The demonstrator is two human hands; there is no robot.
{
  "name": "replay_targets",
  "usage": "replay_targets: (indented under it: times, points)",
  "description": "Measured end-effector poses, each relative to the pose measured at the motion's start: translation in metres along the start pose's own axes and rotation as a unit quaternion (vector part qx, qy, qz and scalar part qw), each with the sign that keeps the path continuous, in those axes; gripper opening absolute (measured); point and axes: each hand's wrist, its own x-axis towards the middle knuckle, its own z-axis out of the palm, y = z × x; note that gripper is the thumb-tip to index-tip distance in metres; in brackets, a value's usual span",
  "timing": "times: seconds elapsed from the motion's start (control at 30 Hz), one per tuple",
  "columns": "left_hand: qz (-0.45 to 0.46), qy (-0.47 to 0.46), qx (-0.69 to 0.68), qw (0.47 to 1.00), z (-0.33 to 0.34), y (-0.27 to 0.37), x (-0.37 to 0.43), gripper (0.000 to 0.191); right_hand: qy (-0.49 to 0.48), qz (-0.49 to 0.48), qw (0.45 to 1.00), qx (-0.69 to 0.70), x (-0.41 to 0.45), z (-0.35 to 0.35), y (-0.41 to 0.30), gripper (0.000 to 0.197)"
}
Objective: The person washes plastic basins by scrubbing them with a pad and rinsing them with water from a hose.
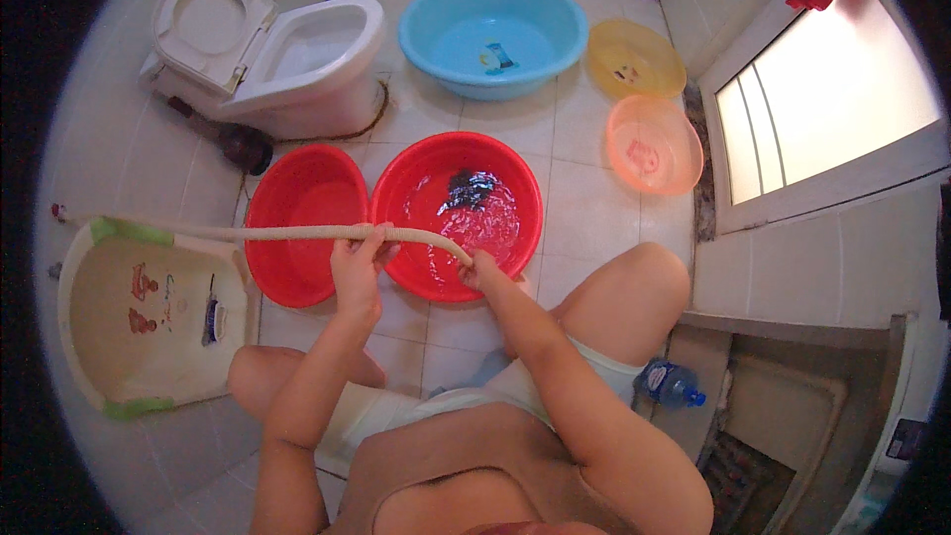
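A pale ribbed hose (282,232) runs from a fitting on the left wall across to a red plastic basin (483,223). My left hand (362,260) is closed around the hose, above the gap between two red basins. Near the hose's end, my right hand (478,270) grips it over the near side of the right basin. That basin holds water, with a dark shape and bright reflections in it; what the shape is cannot be told. The other red basin (304,267) stands touching it on the left, and the hose passes over it.
A white toilet (319,82) with a toilet brush (241,147) is at the back left. A large blue basin (494,30), a yellow basin (639,59) and an orange basin (654,145) stand beyond. A cream baby bath (178,327) leans at left; a plastic bottle (672,385) lies right.
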Motion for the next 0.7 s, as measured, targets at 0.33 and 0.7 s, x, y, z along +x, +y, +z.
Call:
replay_targets:
  times: [0.33, 0.7]
  points:
    - [-0.012, 0.001, 0.011, 1.000, -0.005, -0.001, 0.001, 0.014, -0.070, 0.077, 0.994, 0.015, -0.005, 0.003, 0.000, 0.027]
    - [-0.008, -0.003, 0.012, 1.000, -0.002, 0.001, 0.000, 0.015, -0.013, 0.045, 0.999, -0.015, -0.007, 0.008, 0.000, 0.029]
